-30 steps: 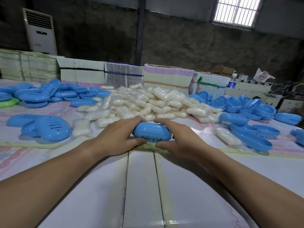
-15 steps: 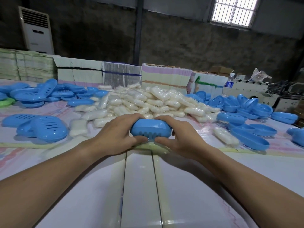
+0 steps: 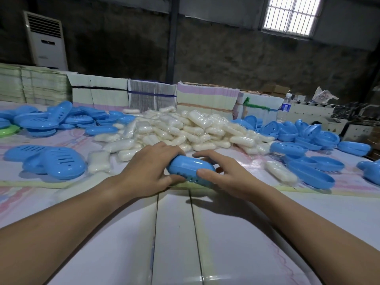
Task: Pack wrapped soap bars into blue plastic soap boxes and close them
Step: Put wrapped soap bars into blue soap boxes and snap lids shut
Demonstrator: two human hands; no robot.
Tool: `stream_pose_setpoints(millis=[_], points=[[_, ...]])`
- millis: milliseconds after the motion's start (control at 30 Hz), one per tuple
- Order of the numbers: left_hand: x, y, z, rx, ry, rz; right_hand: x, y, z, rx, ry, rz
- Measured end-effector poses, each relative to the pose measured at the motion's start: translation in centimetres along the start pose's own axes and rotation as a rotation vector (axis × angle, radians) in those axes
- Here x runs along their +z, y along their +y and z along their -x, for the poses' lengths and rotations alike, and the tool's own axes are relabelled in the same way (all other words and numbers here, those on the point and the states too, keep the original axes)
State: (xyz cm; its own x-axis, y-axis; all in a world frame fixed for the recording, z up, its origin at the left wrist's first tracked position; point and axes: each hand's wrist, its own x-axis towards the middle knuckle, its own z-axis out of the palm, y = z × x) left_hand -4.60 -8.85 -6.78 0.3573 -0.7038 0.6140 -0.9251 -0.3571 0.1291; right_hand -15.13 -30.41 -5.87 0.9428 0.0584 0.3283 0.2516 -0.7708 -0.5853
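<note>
Both hands clamp one closed oval blue plastic soap box point(image 3: 190, 167) near the middle of the table point(image 3: 308, 219), the left hand point(image 3: 148, 171) curled round its left end and the right hand point(image 3: 224, 175) pinching its right end. If the halves are not fully seated, uneven squeezing could pop the lid open. The heap of white plastic-wrapped soap bars point(image 3: 181, 128) lies just beyond, towards the far edge, and a slipped box could knock into it.
</note>
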Motion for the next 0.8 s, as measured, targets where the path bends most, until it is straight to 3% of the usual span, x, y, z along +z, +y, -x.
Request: stream_pose_setpoints(millis=[133, 267, 367, 533, 800], points=[[0.6, 0.9, -0.2, 0.069, 0.065, -0.019, 0.0, -0.1, -0.2, 0.024, -0.073, -0.031], [1.1, 0.9, -0.2, -0.018, 0.102, 0.093, -0.8, -0.2, 0.1, 0.041, -0.013, -0.04], [1.3, 0.2, -0.1, -0.128, 0.062, 0.156, -2.2, -0.1, 0.4, 0.062, 0.073, -0.008], [1.8, -1.0, 0.1, -0.146, 0.007, 0.188, -6.9, 1.2, 1.0, 0.199, 0.291, 0.012], [3.0, -2.8, 0.7, -0.217, -0.022, 0.24, -17.0, 7.3, 7.5, 0.627, 0.595, 0.405]])
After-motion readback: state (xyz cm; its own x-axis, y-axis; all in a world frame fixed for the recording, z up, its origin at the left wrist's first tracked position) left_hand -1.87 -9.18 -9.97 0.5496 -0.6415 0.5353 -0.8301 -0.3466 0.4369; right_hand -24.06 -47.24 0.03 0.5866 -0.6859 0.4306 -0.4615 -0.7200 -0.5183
